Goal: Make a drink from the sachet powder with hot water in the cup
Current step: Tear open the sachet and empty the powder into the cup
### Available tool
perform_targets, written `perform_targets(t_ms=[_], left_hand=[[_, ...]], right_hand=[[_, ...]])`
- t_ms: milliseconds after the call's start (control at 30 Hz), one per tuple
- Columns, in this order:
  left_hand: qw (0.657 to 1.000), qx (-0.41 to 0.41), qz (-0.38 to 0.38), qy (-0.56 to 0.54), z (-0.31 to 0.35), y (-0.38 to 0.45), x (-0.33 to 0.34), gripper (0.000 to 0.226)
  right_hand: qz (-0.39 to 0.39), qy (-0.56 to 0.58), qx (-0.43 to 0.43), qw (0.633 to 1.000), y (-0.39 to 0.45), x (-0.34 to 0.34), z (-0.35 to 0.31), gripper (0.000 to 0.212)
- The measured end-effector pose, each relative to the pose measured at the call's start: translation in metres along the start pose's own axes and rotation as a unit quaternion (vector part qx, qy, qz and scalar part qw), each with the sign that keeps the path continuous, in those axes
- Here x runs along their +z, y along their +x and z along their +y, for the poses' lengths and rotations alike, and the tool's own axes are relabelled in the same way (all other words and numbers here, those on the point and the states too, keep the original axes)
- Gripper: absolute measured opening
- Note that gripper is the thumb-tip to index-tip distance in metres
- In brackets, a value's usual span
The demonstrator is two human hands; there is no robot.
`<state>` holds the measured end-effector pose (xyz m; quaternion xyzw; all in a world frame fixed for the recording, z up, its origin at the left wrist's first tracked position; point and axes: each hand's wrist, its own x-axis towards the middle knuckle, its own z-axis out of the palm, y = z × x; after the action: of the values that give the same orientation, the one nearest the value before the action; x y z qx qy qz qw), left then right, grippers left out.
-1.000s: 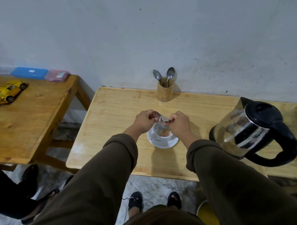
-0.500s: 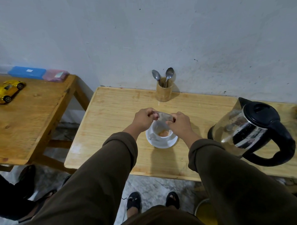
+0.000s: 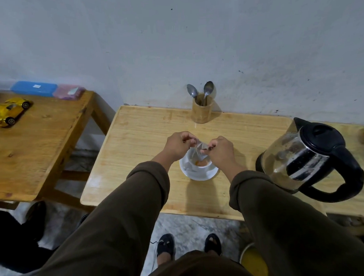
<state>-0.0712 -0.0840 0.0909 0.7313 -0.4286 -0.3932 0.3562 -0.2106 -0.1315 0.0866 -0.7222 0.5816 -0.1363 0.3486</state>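
- One view only, from a head camera looking down past two brown sleeves onto a pale wooden bench (image 3: 135, 139) set against a grey wall.
- Both hands meet above a white cup (image 3: 198, 163) on a white saucer (image 3: 199, 174), near the middle of the bench, a little toward its front edge.
- The left hand (image 3: 178, 145) and right hand (image 3: 219, 151) are each curled nearly closed, fingertips pinching opposite top corners of a small sachet (image 3: 201, 146). The sachet hangs between them, its lower end dipping into the cup mouth.
- Orange-brown powder already lies in the bottom of the cup.
- Likely risk: the sachet is light and floppy, so a jerk or a tilt away from the rim could scatter powder onto the saucer or bench. Powder may also cling inside the packet if it is not shaken out.
- A glass kettle (image 3: 301, 156) with black lid and handle stands near the right edge of the bench, close to the right forearm; a careless elbow could knock it.
- A wooden holder (image 3: 202, 111) with two spoons (image 3: 207, 89) stands at the back edge, clear of the hands.
- A second table (image 3: 43, 153) on the left carries a yellow toy car (image 3: 8, 112), a blue case (image 3: 34, 88) and a pink case (image 3: 69, 94), all well apart from the work.
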Motion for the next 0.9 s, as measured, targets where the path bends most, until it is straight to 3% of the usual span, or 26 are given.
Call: perform_targets(t_ms=[100,200,267,367,567,633,700,800,900], left_hand=[[1.000,-0.001,0.000,-0.001,-0.002,-0.001,-0.001,0.017],[1.000,-0.010,-0.002,0.005,-0.004,-0.002,-0.002,0.016],[1.000,-0.017,-0.008,0.008,-0.005,-0.004,-0.003,0.016],[0.999,-0.039,-0.025,-0.014,-0.010,-0.007,-0.007,0.019],[0.990,-0.078,-0.054,-0.109,-0.021,-0.014,-0.013,0.038],[0.986,-0.077,-0.058,-0.134,-0.025,-0.017,-0.015,0.033],[0.983,-0.068,-0.066,-0.155,-0.028,-0.020,-0.017,0.021],[0.981,-0.062,-0.045,-0.176,-0.032,-0.024,-0.021,0.031],[0.979,-0.061,-0.017,-0.191,-0.037,-0.024,-0.024,0.033]], right_hand=[[-0.008,-0.009,-0.009,1.000,-0.001,-0.002,0.002,0.043],[-0.034,-0.019,-0.012,0.999,-0.003,-0.006,0.002,0.007],[-0.051,-0.021,-0.004,0.998,-0.004,-0.006,0.004,0.032],[-0.043,-0.025,-0.021,0.999,-0.008,-0.008,0.005,0.048],[-0.010,-0.006,0.044,0.999,-0.017,-0.010,0.001,0.050],[0.010,0.002,0.086,0.996,-0.021,-0.010,-0.001,0.046],[0.040,0.060,0.138,0.988,-0.025,-0.007,-0.002,0.031],[0.052,0.236,0.203,0.949,-0.031,-0.002,-0.011,0.009],[0.007,0.323,0.209,0.923,-0.034,0.002,-0.025,0.031]])
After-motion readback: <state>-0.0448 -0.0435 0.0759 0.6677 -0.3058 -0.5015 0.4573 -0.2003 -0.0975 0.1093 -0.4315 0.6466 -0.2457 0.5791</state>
